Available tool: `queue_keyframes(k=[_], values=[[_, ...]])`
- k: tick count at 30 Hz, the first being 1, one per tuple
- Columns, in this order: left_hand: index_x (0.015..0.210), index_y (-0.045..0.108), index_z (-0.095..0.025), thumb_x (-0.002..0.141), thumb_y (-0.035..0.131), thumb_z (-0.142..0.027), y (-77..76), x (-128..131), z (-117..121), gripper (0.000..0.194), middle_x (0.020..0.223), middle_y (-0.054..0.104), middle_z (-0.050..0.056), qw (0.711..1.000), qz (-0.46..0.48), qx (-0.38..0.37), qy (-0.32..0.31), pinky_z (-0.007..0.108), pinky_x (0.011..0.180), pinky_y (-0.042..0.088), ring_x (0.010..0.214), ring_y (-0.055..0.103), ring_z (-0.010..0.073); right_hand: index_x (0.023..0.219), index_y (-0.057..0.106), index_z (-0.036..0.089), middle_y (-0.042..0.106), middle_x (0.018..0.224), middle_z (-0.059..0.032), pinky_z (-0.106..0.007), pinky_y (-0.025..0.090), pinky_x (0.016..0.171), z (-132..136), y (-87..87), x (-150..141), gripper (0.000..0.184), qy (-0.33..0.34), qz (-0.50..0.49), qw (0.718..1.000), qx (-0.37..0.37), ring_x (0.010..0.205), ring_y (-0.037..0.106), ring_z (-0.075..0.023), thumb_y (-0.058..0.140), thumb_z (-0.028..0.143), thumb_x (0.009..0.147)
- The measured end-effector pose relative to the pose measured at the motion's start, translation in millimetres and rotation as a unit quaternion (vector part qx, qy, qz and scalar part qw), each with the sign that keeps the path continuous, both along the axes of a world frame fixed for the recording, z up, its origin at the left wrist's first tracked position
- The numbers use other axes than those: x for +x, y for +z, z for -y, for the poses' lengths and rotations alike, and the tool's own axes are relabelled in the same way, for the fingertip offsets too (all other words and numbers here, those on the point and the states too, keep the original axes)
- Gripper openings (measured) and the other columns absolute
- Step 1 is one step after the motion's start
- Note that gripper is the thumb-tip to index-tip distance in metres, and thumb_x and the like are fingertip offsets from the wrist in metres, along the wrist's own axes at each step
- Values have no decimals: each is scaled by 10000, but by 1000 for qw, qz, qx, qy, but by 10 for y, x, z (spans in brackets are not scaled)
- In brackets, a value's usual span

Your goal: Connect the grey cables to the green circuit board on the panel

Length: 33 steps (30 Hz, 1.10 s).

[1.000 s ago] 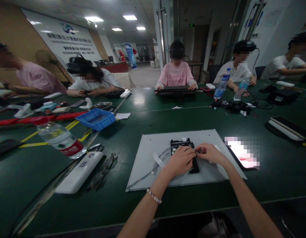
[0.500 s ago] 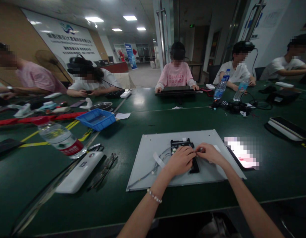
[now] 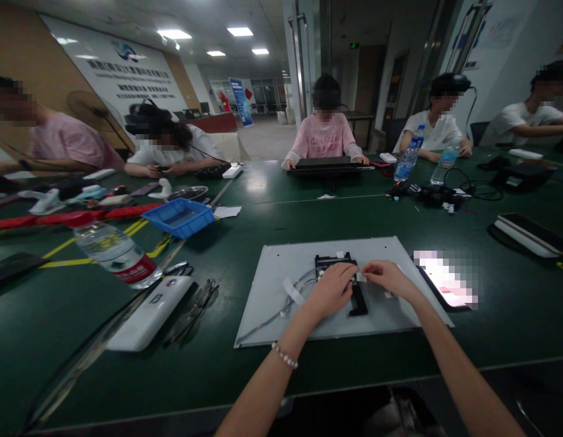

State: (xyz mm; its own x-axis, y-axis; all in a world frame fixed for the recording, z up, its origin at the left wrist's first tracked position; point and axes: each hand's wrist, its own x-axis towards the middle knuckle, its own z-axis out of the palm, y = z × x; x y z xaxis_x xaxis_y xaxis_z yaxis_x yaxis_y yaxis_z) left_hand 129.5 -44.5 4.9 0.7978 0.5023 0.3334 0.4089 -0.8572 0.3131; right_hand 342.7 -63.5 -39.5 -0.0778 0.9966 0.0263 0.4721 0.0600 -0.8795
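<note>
A pale grey flat panel (image 3: 272,273) lies on the table in front of me, with a black plastic frame (image 3: 359,303) at its middle. My left hand (image 3: 333,288) is bent over this frame, fingers together; its fingertips and whatever they press on are hidden. Just to the right, my right hand (image 3: 388,280) is closed in a pinch on a small white strip (image 3: 361,277), which looks like tape. Thin grey cables (image 3: 281,312) run from the frame to the panel's lower left, crossed by a white strip (image 3: 293,291).
A lit phone (image 3: 445,282) lies right of the panel. To the left are glasses (image 3: 192,315), a white power bank (image 3: 149,315), a leaning water bottle (image 3: 119,252) and a blue tray (image 3: 183,221). Several people sit around the green table (image 3: 281,212).
My right hand has drawn slightly away from my left, and the white strip now shows between them. My left hand has shifted only slightly over the frame.
</note>
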Motion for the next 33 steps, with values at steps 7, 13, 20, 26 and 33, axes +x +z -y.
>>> queue_keyframes(k=[7, 13, 20, 26, 33], values=[[1129, 530, -188, 851, 447, -121, -3, -6, -2, 298, 1197, 523, 75, 998, -35, 37, -28, 396, 1026, 355, 1187, 435, 215, 837, 672, 187, 701, 818, -31, -271, 491, 719, 14, 12, -41, 157, 14, -1, 1000, 14, 766, 644, -166, 580, 276, 746], [1077, 557, -182, 851, 459, -134, 0, -9, 5, 252, 1178, 533, 71, 997, -52, 53, -35, 378, 1035, 332, 1201, 417, 216, 833, 685, 187, 709, 794, -25, -274, 497, 706, 16, 9, -66, 154, 15, 3, 1000, 17, 741, 650, -167, 591, 262, 737], [1100, 549, -174, 856, 437, -128, 22, 2, 17, 273, 1151, 567, 62, 996, -61, 54, -42, 370, 1014, 334, 1193, 414, 214, 838, 693, 203, 704, 792, -16, -278, 499, 687, 40, 45, -92, 149, 7, 47, 998, 32, 718, 639, -165, 596, 252, 736], [1086, 558, -182, 856, 435, -138, 59, 1, 34, 264, 1141, 572, 60, 995, -75, 54, -45, 370, 984, 340, 1155, 437, 214, 885, 684, 185, 680, 906, -49, -286, 482, 734, -63, 63, -65, 177, -67, 118, 986, 100, 737, 622, -155, 548, 233, 781], [1082, 575, -187, 843, 473, -175, 41, -2, 33, 260, 1131, 558, 74, 994, -82, 58, -47, 391, 959, 340, 1094, 468, 234, 1091, 627, 173, 635, 1112, -81, -311, 402, 920, -428, 313, -234, 286, 21, 260, 952, 160, 1025, 569, -194, 538, 222, 824]])
